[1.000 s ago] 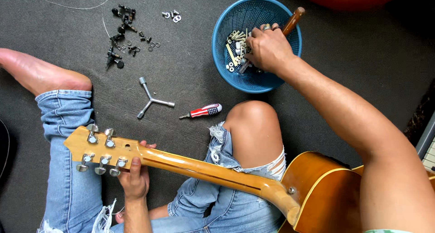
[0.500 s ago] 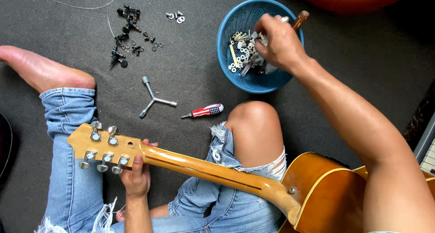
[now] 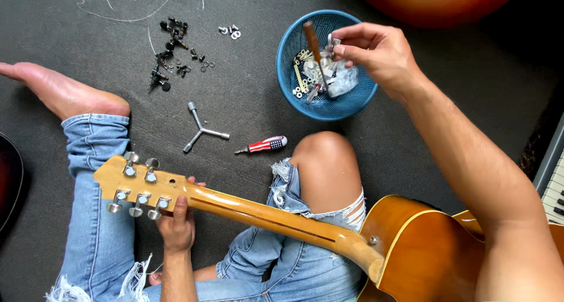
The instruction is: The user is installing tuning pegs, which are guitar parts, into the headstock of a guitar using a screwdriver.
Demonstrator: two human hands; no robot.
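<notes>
Pinching a small metal part (image 3: 333, 42) over the blue bowl (image 3: 358, 96), the right hand (image 3: 379, 52) hovers far right while the left hand (image 3: 176, 222) grips the guitar neck (image 3: 264, 214), running left to right.

The guitar (image 3: 411, 255) is glossy amber wood with shiny metal tuners (image 3: 136, 187); the blue bowl (image 3: 288, 55) looks plastic, the floor (image 3: 88, 61) matt.

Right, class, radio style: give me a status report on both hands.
Left hand grips guitar neck near headstock. Right hand above blue basket, pinching a small part. Wooden-handled tool stands in basket.
</notes>
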